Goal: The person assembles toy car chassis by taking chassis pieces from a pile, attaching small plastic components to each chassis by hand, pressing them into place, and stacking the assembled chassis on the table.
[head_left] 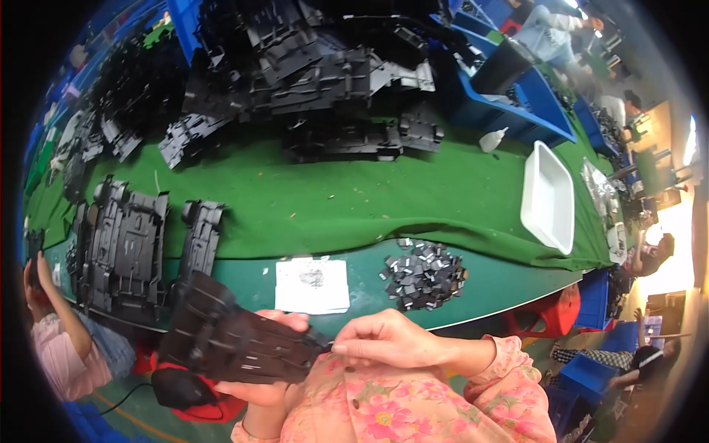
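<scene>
A black moulded plastic chassis plate point(236, 336), long and slightly blurred, lies tilted across my left hand point(255, 395). The fingers of that hand wrap round it from below, and their tips show at its far edge. At the plate's right end, my right hand point(388, 340) has its thumb and fingers pinched together. Whatever sits in that pinch is too small or hidden to make out. Just beyond my hands is a heap of small black pieces point(422, 275) on the table. Left of the heap lies a white square sheet point(312, 286) with dark specks on it.
More black chassis parts point(125, 247) rest at the left, with a big pile point(310, 74) at the back. A white tray point(548, 199), a small bottle point(492, 139) and a blue bin point(509, 118) stand right on green cloth point(317, 199). A co-worker's arm point(63, 310) shows left.
</scene>
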Demonstrator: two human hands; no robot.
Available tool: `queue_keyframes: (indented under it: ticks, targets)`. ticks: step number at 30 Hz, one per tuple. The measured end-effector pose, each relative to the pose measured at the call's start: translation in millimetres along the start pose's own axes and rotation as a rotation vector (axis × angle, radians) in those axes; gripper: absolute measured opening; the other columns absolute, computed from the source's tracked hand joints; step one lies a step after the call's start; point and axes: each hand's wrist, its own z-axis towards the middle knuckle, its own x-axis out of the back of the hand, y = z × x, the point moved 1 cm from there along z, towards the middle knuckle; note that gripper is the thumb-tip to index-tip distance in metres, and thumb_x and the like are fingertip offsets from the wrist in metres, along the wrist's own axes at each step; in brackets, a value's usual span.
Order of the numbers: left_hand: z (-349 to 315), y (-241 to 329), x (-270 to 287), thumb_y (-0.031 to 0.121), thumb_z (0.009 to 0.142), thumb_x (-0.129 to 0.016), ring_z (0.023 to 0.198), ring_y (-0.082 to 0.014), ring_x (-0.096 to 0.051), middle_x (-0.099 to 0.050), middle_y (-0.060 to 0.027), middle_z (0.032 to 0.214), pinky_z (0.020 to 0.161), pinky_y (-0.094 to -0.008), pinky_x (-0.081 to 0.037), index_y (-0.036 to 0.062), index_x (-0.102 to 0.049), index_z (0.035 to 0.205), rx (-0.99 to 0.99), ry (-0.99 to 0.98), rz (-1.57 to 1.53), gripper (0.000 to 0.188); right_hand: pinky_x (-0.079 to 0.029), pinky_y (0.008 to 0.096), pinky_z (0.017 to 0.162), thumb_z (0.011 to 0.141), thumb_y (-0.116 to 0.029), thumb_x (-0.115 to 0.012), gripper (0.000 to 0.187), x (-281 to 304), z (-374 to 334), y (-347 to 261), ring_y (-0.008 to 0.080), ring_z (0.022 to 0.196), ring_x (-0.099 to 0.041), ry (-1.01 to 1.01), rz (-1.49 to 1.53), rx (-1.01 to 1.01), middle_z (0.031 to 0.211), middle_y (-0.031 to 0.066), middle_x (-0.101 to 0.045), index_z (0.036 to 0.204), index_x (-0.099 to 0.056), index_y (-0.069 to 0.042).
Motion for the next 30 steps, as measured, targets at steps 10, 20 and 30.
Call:
queue_keyframes:
  ticks: [10,20,30]
  targets:
    - [6.6,3.1,16.8,0.068,0.088,-0.026,0.097,-0.03,-0.058,-0.049,-0.0149,0.125,0.089,-0.0503,-0.044,0.0009,-0.034,0.135,0.051,0.128,-0.084,0.082,-0.048,0.035,0.067,0.08,-0.004,-0.063,0.01,109.5,-13.6,-10.1,0.0299,0.075,-0.059,0.733,-0.993,0.478,0.083,0.0129,-0.059,0.088,-0.063,0.0]
    - [0.5,-5.3,25.1,0.07,0.087,-0.027,0.096,-0.0327,-0.056,-0.048,-0.0161,0.126,0.087,-0.051,-0.043,0.0041,-0.031,0.136,0.15,0.253,-0.156,0.082,-0.048,0.0389,0.07,0.079,-0.007,-0.065,0.014,109.0,2.7,-16.8,0.0317,0.078,-0.059,0.699,-1.166,0.366,0.085,0.0146,-0.058,0.089,-0.059,0.0]
    - [1.9,-4.4,24.3,0.071,0.086,-0.028,0.098,-0.0335,-0.057,-0.047,-0.0181,0.128,0.087,-0.0454,-0.045,0.003,-0.03,0.137,0.16,0.187,-0.149,0.085,-0.049,0.0359,0.066,0.076,-0.004,-0.065,0.012,103.0,3.2,-15.1,0.0301,0.073,-0.06,0.696,-1.192,0.422,0.082,0.0146,-0.06,0.087,-0.061,-0.001]
